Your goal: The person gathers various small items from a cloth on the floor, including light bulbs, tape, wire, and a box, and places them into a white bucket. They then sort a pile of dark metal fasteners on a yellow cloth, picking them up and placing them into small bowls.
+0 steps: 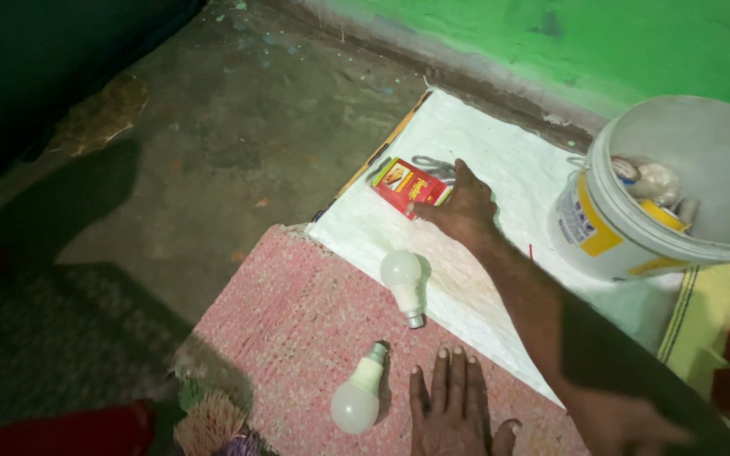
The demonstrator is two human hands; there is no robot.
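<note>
Flat left hand [454,405] and two frosted bulbs on floor mats

Palm down on the nubbly pink mat [297,329], the left hand grasps nothing, just beside a pear-shaped bulb [358,397]. Its twin [405,283] lies on the quilted white sheet [500,169]. Farther out, the right hand [465,207] rests its fingers on a small red cardboard box [407,184] (touching, not clenched), near a white plastic bucket [635,203].
</note>
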